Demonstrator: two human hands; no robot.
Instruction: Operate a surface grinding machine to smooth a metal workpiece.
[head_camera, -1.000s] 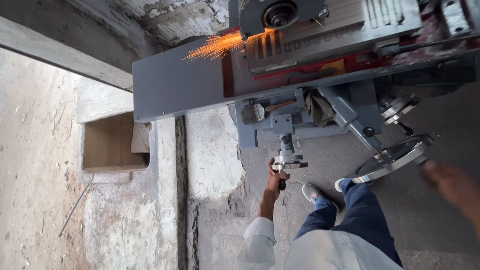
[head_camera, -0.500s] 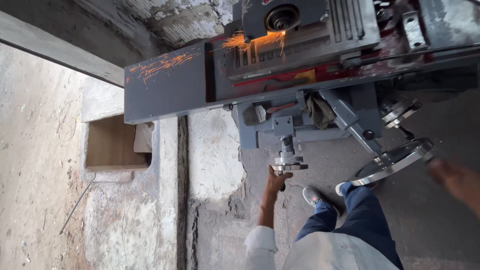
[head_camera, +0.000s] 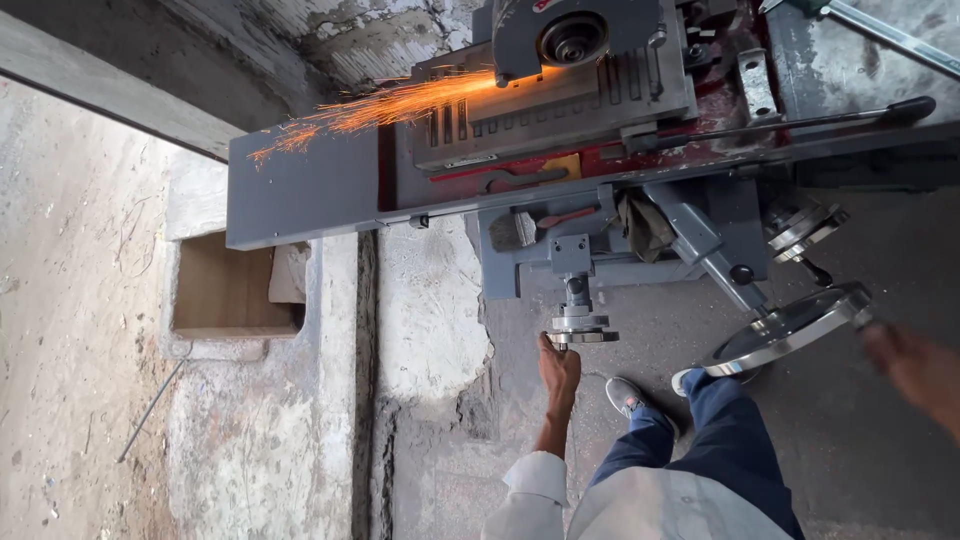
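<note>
My left hand reaches forward and grips the small steel handwheel under the front of a grey surface grinder. My right hand is blurred at the right edge, right beside the rim of the large handwheel; whether it grips the wheel is unclear. Above, the grinding wheel head sits over the slotted table, and orange sparks fly off to the left across the grey table end.
A long black-tipped lever runs along the machine's right side. My shoe and blue trouser leg stand on the concrete floor. A rectangular recess opens in the rough plastered ledge on the left, next to a dark floor crack.
The machine table has slid a little to the left under the grinding head. The sparks have grown into a long stream. My left hand stays on the small handwheel.
</note>
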